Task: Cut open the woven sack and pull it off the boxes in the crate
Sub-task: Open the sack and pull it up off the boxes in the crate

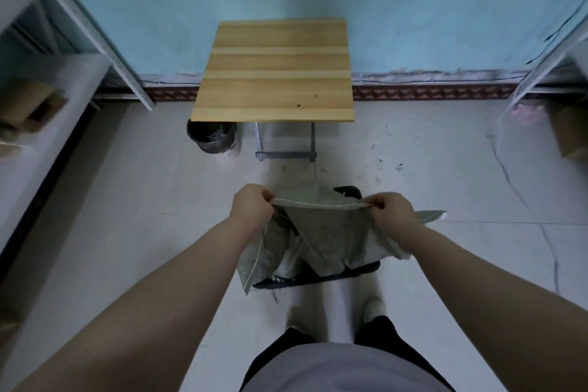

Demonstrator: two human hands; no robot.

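Note:
A grey-green woven sack hangs stretched between my two hands above a dark crate on the floor. My left hand grips the sack's hemmed top edge at its left end. My right hand pinches the same edge at its right end. The sack drapes down into the crate and over its near rim, and a flap sticks out to the right. The sack hides most of the crate; I cannot make out the boxes inside it.
A small wooden folding table stands against the blue wall ahead. A bin with a black liner sits at its left leg. Metal shelving holding cardboard boxes lines the left, and another rack the right. My feet are just behind the crate.

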